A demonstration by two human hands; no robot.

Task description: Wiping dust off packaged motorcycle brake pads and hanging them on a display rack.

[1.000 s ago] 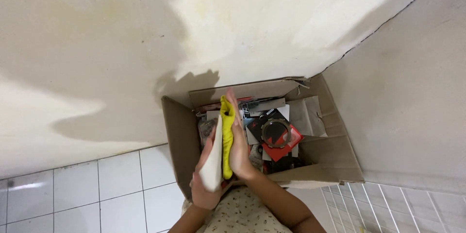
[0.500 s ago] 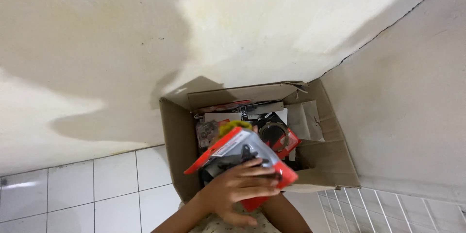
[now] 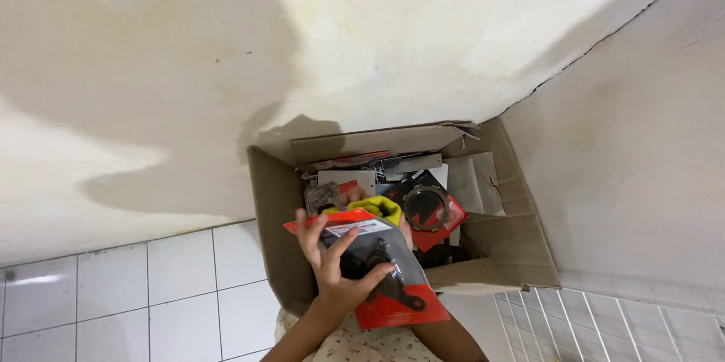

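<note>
Left hand [image 3: 336, 268] lies spread on a red-and-clear blister pack [image 3: 377, 271], fingers gripping its glossy plastic front; dark metal part visible inside. Pack is held tilted over the near side of an open brown cardboard box [image 3: 276, 218]. Right hand [image 3: 406, 235] is mostly hidden behind the pack, grip cannot be told. Just behind the pack, soft yellow cloth [image 3: 375, 207]. Box also holds another red card pack with a round black ring [image 3: 427, 209]. White glossy floor tiles [image 3: 181, 271] left, stained matte wall [image 3: 377, 37] behind.
</note>
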